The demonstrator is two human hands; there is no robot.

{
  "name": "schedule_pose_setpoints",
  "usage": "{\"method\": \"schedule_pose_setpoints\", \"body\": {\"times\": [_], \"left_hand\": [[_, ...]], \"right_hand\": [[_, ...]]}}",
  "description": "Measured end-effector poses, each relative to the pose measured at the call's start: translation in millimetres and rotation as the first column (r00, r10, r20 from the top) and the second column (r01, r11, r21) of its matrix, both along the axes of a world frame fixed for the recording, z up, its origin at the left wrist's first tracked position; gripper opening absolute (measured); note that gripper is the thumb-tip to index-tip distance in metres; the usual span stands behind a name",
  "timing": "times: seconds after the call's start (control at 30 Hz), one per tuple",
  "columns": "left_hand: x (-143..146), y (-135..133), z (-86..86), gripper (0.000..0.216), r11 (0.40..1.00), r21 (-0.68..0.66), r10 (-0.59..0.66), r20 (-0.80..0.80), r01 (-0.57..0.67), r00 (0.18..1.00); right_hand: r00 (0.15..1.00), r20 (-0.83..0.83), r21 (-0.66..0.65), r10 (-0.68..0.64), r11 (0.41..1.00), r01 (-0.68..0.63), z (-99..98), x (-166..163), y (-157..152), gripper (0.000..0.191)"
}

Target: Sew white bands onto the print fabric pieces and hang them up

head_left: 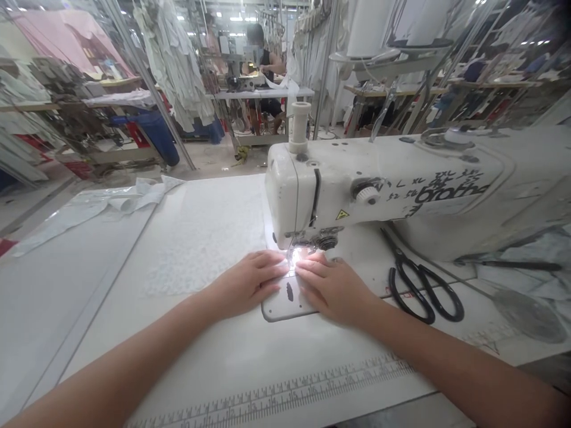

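Observation:
My left hand and my right hand lie side by side on the metal plate under the needle of a white sewing machine. The fingers of both point at the lit needle spot and press down there, held together. Glare from the lamp hides whatever small piece lies beneath the fingertips. A white textured cloth lies flat on the table just left of my left hand.
Black scissors lie right of my right hand. A printed ruler strip runs along the table's front edge. Crumpled white fabric sits at the far left. Another person sits at a distant machine, among hanging garments.

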State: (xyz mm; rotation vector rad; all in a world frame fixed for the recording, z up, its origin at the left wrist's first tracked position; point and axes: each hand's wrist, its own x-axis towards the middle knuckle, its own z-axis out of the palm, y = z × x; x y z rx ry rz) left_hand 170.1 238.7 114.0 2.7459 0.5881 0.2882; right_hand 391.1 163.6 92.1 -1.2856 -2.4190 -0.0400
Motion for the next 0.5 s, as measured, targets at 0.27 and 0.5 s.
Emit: {"method": "schedule_pose_setpoints", "body": {"times": [0.27, 0.5], "left_hand": [[0.6, -0.1, 0.9, 0.032, 1.000, 0.005, -0.010, 0.001, 0.010, 1.000], [-0.6, 0.1, -0.6, 0.032, 1.000, -0.005, -0.008, 0.025, 0.008, 1.000]], "right_hand": [[1.000, 0.008, -0.034, -0.013, 0.999, 0.013, 0.9, -0.8, 0.4, 0.030], [1.000, 0.002, -0.016, -0.014, 1.000, 0.014, -0.3, -0.3, -0.3, 0.029]]}}
